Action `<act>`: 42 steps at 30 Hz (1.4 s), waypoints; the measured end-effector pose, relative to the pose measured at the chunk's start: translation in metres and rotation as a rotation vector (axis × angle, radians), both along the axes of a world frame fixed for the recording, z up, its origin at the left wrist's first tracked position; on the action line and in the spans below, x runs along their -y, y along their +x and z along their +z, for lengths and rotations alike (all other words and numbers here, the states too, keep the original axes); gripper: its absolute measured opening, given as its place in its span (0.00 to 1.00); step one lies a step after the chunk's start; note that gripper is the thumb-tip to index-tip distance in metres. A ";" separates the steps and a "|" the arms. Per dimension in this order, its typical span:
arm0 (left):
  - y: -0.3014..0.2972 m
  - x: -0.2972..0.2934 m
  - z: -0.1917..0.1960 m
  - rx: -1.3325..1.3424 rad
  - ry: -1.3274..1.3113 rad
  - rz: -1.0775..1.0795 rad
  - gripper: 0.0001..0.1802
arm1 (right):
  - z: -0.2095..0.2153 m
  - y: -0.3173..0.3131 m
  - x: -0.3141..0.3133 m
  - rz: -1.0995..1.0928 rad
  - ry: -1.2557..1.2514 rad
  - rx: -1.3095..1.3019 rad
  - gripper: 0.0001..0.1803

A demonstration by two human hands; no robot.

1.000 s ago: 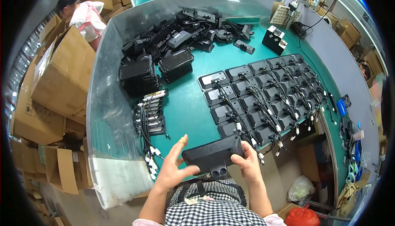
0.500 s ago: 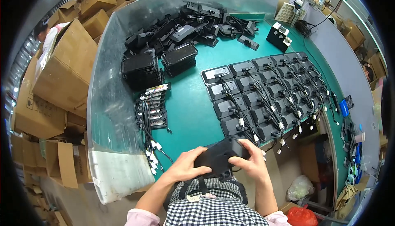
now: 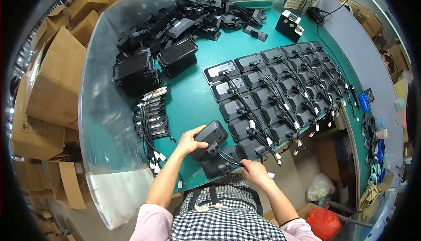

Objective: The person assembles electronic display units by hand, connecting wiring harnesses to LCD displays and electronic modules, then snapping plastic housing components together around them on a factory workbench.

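My left hand (image 3: 189,141) grips a black box-shaped device (image 3: 211,136) by its left end and holds it tilted over the green table (image 3: 193,96) near the front edge. My right hand (image 3: 253,170) pinches a thin black cable (image 3: 228,158) that runs up to the underside of that device. Another flat black unit (image 3: 219,167) lies on the table just below the held one. To the right, several like units with cables (image 3: 272,96) lie in neat rows.
A bundle of black cables with white plugs (image 3: 151,118) lies left of my hands. Stacks and a loose heap of black units (image 3: 171,30) fill the far left of the table. Cardboard boxes (image 3: 52,78) stand beyond the left edge. A red bag (image 3: 324,223) sits under the table.
The device was held flat in both hands near my body. Now it has moved forward over the table, tilted, with only my left hand on it and my right hand on the cable.
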State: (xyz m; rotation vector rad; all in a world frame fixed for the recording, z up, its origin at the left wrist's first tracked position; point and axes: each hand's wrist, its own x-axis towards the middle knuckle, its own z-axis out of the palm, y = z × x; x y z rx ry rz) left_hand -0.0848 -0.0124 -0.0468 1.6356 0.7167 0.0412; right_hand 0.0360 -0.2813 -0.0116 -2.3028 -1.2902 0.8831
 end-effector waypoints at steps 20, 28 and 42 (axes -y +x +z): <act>0.038 -0.010 0.000 -0.401 0.572 -0.431 0.41 | -0.010 0.025 -0.022 -0.077 -0.437 -0.108 0.23; 0.030 -0.008 -0.007 -0.346 0.661 -0.450 0.40 | 0.006 0.111 -0.232 0.012 0.398 -0.110 0.19; -0.026 -0.242 0.011 -0.624 1.055 0.579 0.08 | -0.013 0.197 -0.470 -0.333 0.430 0.427 0.08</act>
